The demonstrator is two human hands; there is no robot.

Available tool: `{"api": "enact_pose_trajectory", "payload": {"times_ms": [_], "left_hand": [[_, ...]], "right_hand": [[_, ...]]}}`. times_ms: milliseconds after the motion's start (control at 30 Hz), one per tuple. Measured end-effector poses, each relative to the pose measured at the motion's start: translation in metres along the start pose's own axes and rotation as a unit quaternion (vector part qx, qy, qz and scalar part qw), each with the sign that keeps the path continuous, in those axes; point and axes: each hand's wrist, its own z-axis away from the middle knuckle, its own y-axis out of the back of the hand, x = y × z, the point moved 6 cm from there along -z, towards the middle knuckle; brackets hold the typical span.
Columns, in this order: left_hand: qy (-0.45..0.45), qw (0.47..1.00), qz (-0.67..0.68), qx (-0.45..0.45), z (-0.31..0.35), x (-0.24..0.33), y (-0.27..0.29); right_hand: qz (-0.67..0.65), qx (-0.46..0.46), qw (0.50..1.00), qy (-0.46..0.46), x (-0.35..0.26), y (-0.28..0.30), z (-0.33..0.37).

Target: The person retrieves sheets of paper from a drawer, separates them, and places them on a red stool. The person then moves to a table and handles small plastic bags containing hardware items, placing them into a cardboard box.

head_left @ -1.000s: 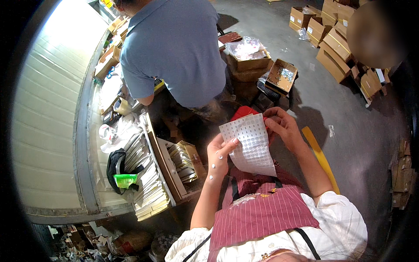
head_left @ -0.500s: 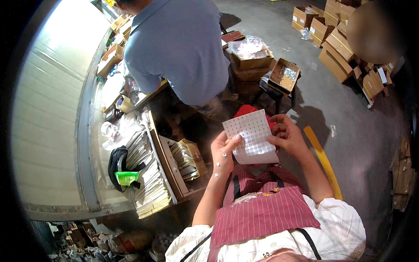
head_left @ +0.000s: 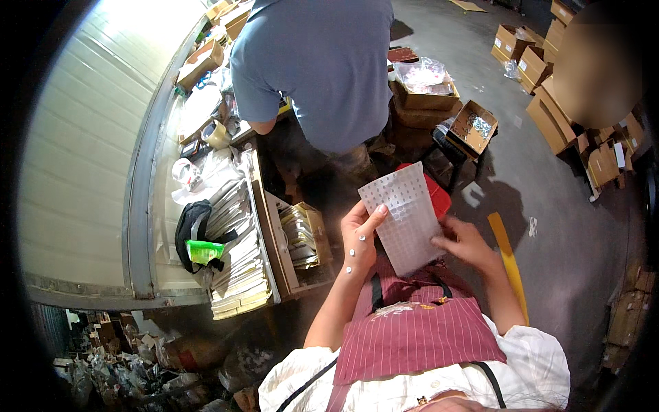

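Observation:
A white sheet of small round stickers (head_left: 405, 223) is held up in front of my lap, tilted, with dark marks in rows over its upper part. At its left edge my left hand (head_left: 359, 233) grips it, thumb on the face and fingers behind. Several small white round stickers (head_left: 352, 253) are stuck in a line from that hand's thumb base down to the wrist. My right hand (head_left: 470, 245) is at the sheet's lower right edge, slightly blurred, its thumb lying on the face and its other fingers partly hidden. Behind the sheet shows a red thing (head_left: 437, 196).
A person in a grey-blue shirt (head_left: 312, 69) bends over the cluttered bench ahead. Paper stacks (head_left: 237, 275) and a black bag (head_left: 194, 226) lie at the left. An open box of small parts (head_left: 472, 129) stands on a stool; cardboard boxes (head_left: 549, 113) sit at the far right.
The sheet has turned and tilted more upright. My right hand has moved down along its right edge, with the thumb now on the face. The whole view has shifted a little.

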Motion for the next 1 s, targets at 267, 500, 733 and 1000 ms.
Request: {"api": "enact_pose_trajectory", "payload": {"times_ms": [267, 500, 733, 1000], "left_hand": [[0.018, 0.995, -0.083, -0.062, 0.008, 0.003, -0.023], [0.010, 0.991, -0.098, -0.086, 0.022, 0.017, -0.038], [-0.147, 0.952, -0.252, -0.091, 0.025, 0.024, -0.024], [-0.153, 0.948, -0.261, -0.100, 0.027, 0.033, -0.025]], "right_hand": [[0.228, 0.211, 0.866, 0.392, -0.151, 0.013, -0.004], [0.227, 0.216, 0.864, 0.394, -0.154, 0.008, -0.011], [0.132, 0.144, 0.911, 0.362, -0.149, 0.005, -0.019], [0.195, 0.169, 0.868, 0.424, -0.158, 0.001, -0.013]]}}
